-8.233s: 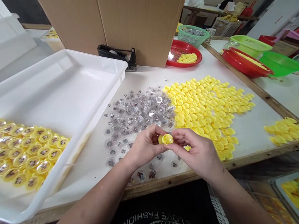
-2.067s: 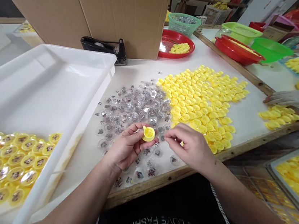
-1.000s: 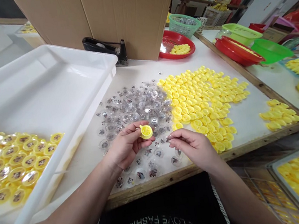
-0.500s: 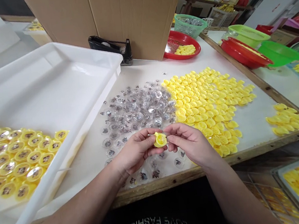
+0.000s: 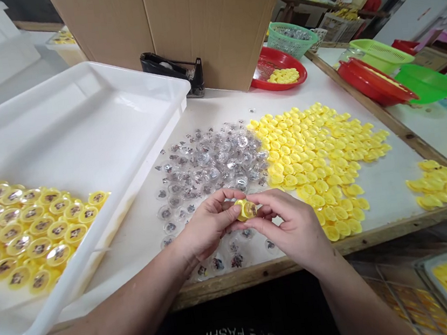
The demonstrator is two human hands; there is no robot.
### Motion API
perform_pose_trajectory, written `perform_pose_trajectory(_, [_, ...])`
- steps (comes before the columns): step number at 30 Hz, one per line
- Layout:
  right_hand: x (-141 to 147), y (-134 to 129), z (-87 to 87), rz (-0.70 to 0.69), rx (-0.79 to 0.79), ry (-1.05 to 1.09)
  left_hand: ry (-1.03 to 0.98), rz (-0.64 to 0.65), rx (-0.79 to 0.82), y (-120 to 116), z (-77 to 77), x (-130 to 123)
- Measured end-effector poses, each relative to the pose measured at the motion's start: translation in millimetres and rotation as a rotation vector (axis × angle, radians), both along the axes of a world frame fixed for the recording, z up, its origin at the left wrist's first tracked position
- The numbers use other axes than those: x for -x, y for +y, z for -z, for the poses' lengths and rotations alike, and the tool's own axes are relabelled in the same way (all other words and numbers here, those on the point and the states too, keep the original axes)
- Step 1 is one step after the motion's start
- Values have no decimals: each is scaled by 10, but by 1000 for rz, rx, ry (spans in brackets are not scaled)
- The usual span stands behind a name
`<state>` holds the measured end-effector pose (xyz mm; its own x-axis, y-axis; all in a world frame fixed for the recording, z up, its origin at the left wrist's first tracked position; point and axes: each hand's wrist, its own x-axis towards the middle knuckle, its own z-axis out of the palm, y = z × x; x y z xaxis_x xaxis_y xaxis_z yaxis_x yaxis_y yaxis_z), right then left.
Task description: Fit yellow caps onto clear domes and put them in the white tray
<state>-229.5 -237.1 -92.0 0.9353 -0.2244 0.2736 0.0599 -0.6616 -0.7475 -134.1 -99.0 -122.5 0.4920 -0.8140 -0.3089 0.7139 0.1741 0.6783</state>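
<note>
Near the table's front edge, my left hand [image 5: 210,223] pinches a small yellow plastic piece [image 5: 242,210]. My right hand [image 5: 286,217] holds a clear disc with a dark printed picture [image 5: 249,209] against the right side of that piece. Both hands touch at this spot, and the fingertips cover part of the two items. Behind the hands lies a pile of clear printed discs [image 5: 216,160]. To its right spreads a large group of yellow pieces [image 5: 307,152], their cupped faces up.
A white tray [image 5: 151,144] at the left holds rows of yellow pieces with printed discs. Behind stand a tape dispenser [image 5: 173,70], a cardboard box [image 5: 190,25] and a red basin [image 5: 301,73]. A wooden strip [image 5: 389,120] edges the table.
My right hand has turned and come closer to the left, its fingers now around the clear disc at the yellow piece. The whole view has shifted slightly.
</note>
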Motion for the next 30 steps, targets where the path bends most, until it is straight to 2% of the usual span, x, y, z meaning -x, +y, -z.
perform_pose_trajectory(8, [137,-181,73,52,-433,188,86,-46,-14,46,-2,-86])
perform_pose_trajectory(11, [164,-204,94,45,-537,185,76,-42,-7,48,3,-92])
perform_pose_trajectory(15, [177,-207,95,32,-598,187,70,-15,1,49,18,-92])
perform_pose_trajectory(18, [177,-220,86,71,-574,200,33,-26,4,53,35,-102])
perform_pose_trajectory(21, [141,-220,65,106,-528,124,-15,-31,8,56,54,-108])
perform_pose_trajectory(25, [12,-144,35,101,-490,71,-14,18,40,48,64,-88])
perform_pose_trajectory(30, [-156,-12,53,117,-218,80,54,37,41,29,61,-54])
